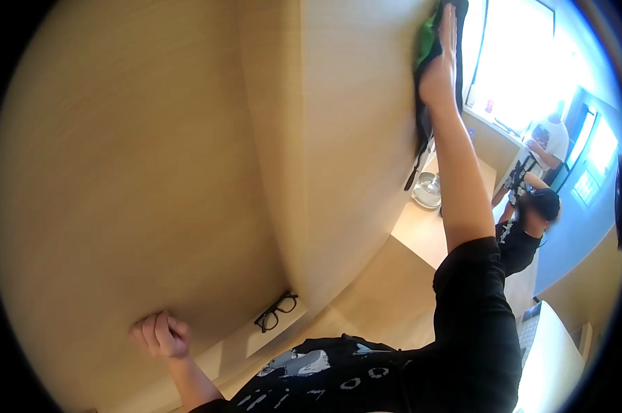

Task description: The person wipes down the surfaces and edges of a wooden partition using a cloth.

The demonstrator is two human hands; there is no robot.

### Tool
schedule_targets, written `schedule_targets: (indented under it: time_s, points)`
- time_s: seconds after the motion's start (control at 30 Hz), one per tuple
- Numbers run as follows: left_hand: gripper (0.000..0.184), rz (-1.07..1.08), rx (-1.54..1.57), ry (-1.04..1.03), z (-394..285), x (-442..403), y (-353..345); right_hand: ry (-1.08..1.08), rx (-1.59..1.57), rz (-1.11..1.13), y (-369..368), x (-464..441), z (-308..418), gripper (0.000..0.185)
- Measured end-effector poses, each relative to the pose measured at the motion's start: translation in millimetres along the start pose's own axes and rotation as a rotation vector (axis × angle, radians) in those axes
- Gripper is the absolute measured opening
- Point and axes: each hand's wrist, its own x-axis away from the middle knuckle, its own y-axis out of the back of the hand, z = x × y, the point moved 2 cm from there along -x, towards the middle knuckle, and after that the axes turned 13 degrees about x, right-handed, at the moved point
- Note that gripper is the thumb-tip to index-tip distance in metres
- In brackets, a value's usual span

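Note:
My left hand (161, 335) is curled into a fist against or close to the pale wooden panel (139, 172); nothing shows in it. My right arm reaches far up along the panel's edge. At its end my right hand (440, 72) is on a green-and-black cloth item (426, 43), perhaps a bag, with its fingers long and close together. Black fabric shows on both sides of this hand, and a black strap (415, 165) hangs down from it. Part of the grip is hidden. A pair of black-framed glasses (276, 312) lies on a narrow ledge near my left hand.
A round metal-and-clear container (427, 191) stands on a wooden surface (421, 237) beyond the panel. Two people are to the right, one in a white shirt (552, 141), one in black (519, 244). A bright window (514, 58) and a blue wall (565, 234) lie behind.

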Motion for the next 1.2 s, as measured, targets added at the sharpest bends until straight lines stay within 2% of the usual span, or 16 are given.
schedule_targets:
  time_s: [0.13, 0.3, 0.43, 0.5, 0.57, 0.7, 0.8, 0.83, 0.87, 0.9, 1.0, 1.1, 1.17, 1.2]
  points:
    - [0.006, 0.04, 0.001, -0.022, -6, -19, -4, 0.119, -0.055, 0.11, 15, 10, 66, 0.073]
    - [0.004, 0.037, 0.038, -0.008, -18, -26, -4, 0.427, 0.015, 0.195, 40, -13, 124, 0.082]
    - [0.006, -0.001, 0.067, -0.014, -17, -15, -5, 0.596, -0.06, 0.0, 45, -51, 146, 0.076]
    - [0.007, -0.002, 0.077, -0.012, -16, -8, -1, 0.578, -0.103, -0.091, 38, -71, 139, 0.075]
    - [0.007, -0.006, 0.086, 0.005, -16, 0, -1, 0.504, 0.01, -0.121, 32, -90, 122, 0.072]
    - [0.007, -0.014, 0.113, 0.029, -17, 9, 13, 0.32, -0.027, -0.099, 37, -113, 81, 0.061]
    - [0.007, -0.019, 0.108, 0.028, -20, 15, 9, 0.249, -0.028, -0.134, 12, -127, 8, 0.059]
    - [0.007, -0.022, 0.104, 0.022, -19, 16, 10, 0.179, -0.027, -0.08, 3, -130, -19, 0.061]
    - [0.008, -0.024, 0.096, 0.021, -18, 20, 10, 0.58, 0.178, -0.391, -30, -137, -75, 0.046]
    - [0.008, -0.025, 0.093, 0.02, -15, 25, 8, 0.508, 0.182, -0.373, -23, -119, -81, 0.042]
    - [0.007, -0.04, 0.109, 0.004, -18, 28, -4, 0.194, 0.309, -0.233, -69, -80, -174, 0.053]
    - [0.007, -0.031, 0.127, 0.011, -19, 28, -5, -0.107, 0.253, -0.04, -52, -23, -161, 0.058]
    - [0.007, -0.02, 0.131, 0.023, -21, 28, -3, -0.127, 0.153, -0.053, -38, 12, -134, 0.058]
    - [0.007, -0.017, 0.129, 0.029, -21, 30, -3, -0.027, 0.165, -0.093, -35, 30, -122, 0.059]
